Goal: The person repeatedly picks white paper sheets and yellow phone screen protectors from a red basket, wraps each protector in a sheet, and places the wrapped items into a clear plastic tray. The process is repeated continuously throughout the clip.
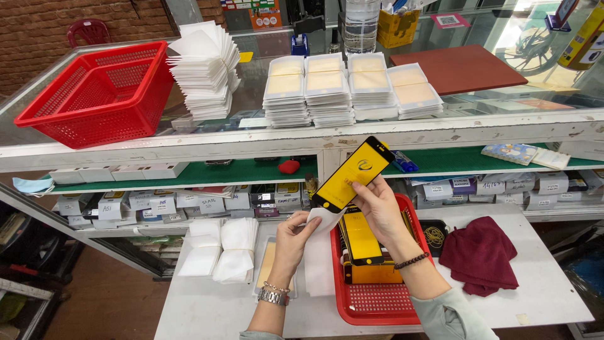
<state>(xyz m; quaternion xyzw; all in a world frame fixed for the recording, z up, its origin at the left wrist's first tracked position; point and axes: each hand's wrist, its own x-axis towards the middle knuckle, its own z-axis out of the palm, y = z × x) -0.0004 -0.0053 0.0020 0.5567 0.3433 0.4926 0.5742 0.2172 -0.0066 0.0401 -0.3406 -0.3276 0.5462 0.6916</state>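
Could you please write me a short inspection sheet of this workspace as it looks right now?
Surface: white table, worn, below a glass counter.
Job's things: yellow-and-black screen protector held up over the red tray, which holds more protectors; white sleeve beneath it.
Clutter: dark red cloth, bundles of white sleeves, packed stacks and loose white stack on the counter, red basket.
Hands: right hand pinches the protector; left hand grips the sleeve's edge.
Cables: nothing seen.
Surroundings: shelves of small boxes, brick wall.
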